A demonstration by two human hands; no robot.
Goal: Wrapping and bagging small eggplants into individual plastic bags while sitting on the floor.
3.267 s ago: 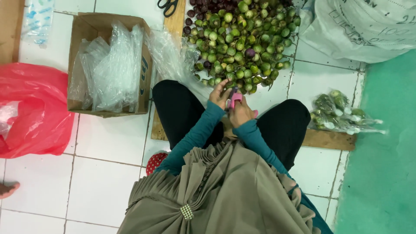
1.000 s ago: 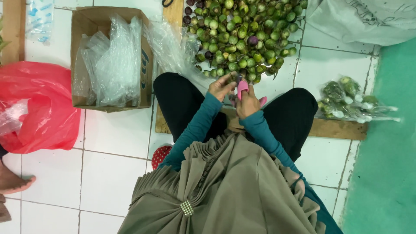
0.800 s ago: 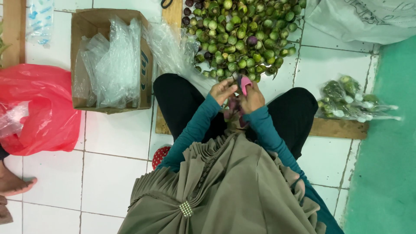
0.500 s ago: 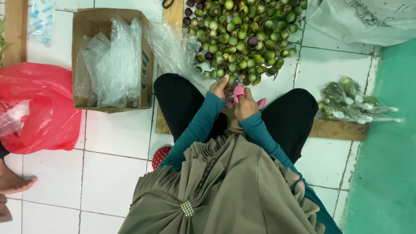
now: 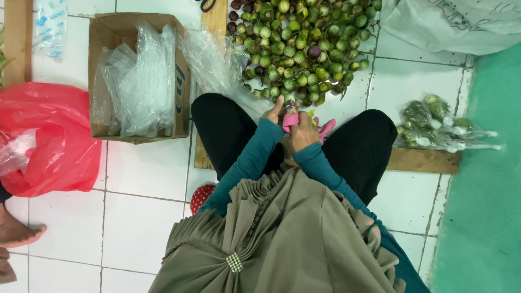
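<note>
Scissors (image 5: 320, 126) with pink handles are sitting in your right hand (image 5: 302, 134), whose fingers are curled shut around them just above your lap, between your two black-clad knees. Your left hand (image 5: 275, 113) is reaching in beside it, fingers closing on a small round green fruit (image 5: 291, 103) at the near edge of the pile; how tightly they are holding it is too small to tell. You are pressing both hands close together, nearly touching, with your teal sleeves (image 5: 255, 157) running back toward your olive pleated garment (image 5: 282, 239). Just beyond your hands, a heap of green and purple round fruits (image 5: 298, 49) is lying spread on the white tiled floor (image 5: 141, 217). Loose clear plastic bags (image 5: 217, 65) are trailing from the heap's left edge toward a cardboard box (image 5: 108, 27) that is holding more clear bags. Farther left, a red plastic bag (image 5: 49, 141) is lying on the tiles. To your right, sealed clear packets of fruit (image 5: 439, 125) are resting on a wooden board (image 5: 423, 160) near a green surface (image 5: 488, 190). Another person's bare foot (image 5: 16, 233) is showing at the left edge.
</note>
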